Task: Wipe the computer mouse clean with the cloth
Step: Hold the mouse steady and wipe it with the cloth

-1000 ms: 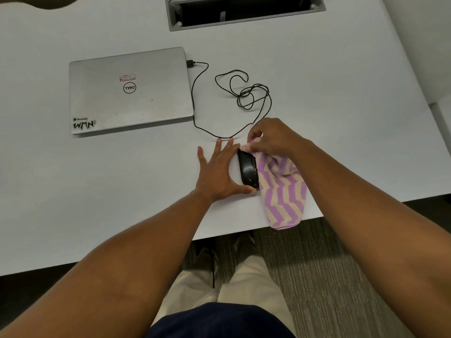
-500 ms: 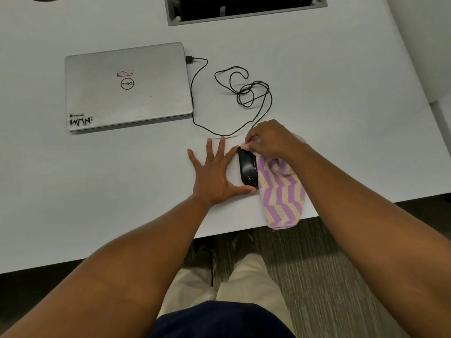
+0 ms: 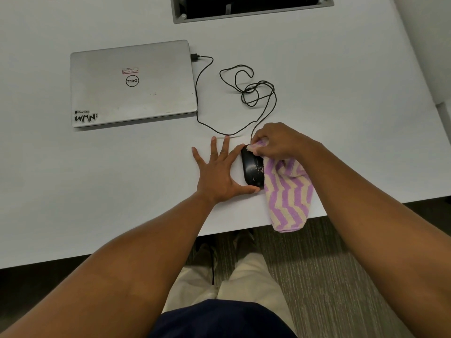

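Note:
A black wired computer mouse (image 3: 252, 168) lies near the front edge of the white table (image 3: 341, 93), with pale specks on its rear half. My left hand (image 3: 219, 172) lies flat with spread fingers against the mouse's left side, its thumb at the mouse's near end. My right hand (image 3: 278, 141) pinches a purple-and-cream zigzag cloth (image 3: 288, 196) at the mouse's far end. The cloth trails along the mouse's right side and hangs over the table edge.
A closed silver laptop (image 3: 133, 84) sits at the back left, with the mouse's black cable (image 3: 253, 93) plugged into it and coiled behind my hands. A cable cut-out (image 3: 251, 8) opens at the table's far side. Carpet and my legs show below the edge.
My right hand with the cloth has stayed at the mouse's far end, shifting only slightly. The left hand keeps bracing the mouse. The view has shifted a little.

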The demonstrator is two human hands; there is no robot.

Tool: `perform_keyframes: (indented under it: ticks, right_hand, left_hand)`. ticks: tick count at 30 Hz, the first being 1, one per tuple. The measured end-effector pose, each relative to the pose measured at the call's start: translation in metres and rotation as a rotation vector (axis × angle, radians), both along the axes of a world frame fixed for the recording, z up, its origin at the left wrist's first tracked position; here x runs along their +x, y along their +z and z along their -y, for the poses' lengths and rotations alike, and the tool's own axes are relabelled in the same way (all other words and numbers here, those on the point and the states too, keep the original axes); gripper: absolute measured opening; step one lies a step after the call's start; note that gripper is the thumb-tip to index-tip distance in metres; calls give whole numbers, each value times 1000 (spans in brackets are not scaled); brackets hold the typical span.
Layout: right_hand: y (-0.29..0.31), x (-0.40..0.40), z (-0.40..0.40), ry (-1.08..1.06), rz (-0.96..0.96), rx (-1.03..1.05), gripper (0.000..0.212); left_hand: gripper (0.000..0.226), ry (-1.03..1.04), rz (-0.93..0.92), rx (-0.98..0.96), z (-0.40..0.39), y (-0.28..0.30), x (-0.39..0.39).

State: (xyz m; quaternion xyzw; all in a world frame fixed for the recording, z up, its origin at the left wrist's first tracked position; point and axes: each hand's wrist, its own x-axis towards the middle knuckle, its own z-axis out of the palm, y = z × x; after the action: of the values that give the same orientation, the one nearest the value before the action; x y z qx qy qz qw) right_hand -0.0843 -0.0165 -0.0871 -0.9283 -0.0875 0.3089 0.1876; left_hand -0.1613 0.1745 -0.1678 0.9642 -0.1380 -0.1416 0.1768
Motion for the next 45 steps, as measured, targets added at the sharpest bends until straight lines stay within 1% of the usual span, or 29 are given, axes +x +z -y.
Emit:
perform_keyframes:
  ticks: [4,6,10,12,15,17,18,22,24,26,30,32,35,38,40,42,45]
  right_hand:
    - [-1,-1,-5,-136,117,63,27]
    - [-2,0,-12,-164,180,62,26]
    - [-7,0,-27,-21,233,-46,25]
    - [-5,0,-29,43,219,-66,22]
    - [5,4,-28,154,97,-62,22]
    - [11,8,-26,192,32,-53,22]
    - [12,9,-25,192,35,-59,23]
    - [6,8,-30,149,152,-106,25]
    - [1,5,-33,136,169,-83,23]
    - [2,3,-32,129,116,-30,20]
    - [8,2,-23,112,-87,67,13]
    - [8,2,-19,63,-109,86,13]
    - [6,5,-16,-7,-23,96,18]
    - [1,5,-14,-30,104,12,21]
    - [-3,2,-12,-66,137,13,20]
    - [-3,0,-12,-76,116,57,19]
    - [3,-1,-7,-91,-23,152,17]
  left_hand:
    - [128,12,-14,-14,0,-1,0]
    - [129,18,-17,-17,0,-1,0]
    - [130,29,-28,-31,1,0,0]
    - [129,31,-34,-33,1,1,0]
    - [126,27,-49,-33,1,3,0]
    - [126,24,-59,-23,1,4,0]
    - [126,24,-63,-16,1,4,1]
    - [128,22,-76,3,1,4,1]
    - [129,24,-77,-5,1,3,1]
    - [129,25,-73,-12,1,3,1]
    - [128,33,-80,-17,1,3,1]
    - [128,33,-83,-13,1,3,1]
    - [129,33,-81,-16,1,4,2]
    - [130,29,-72,-21,0,2,2]
    - [130,31,-68,-28,1,1,1]
    - [130,33,-60,-26,1,0,1]
    - [128,36,-49,-24,0,0,1]
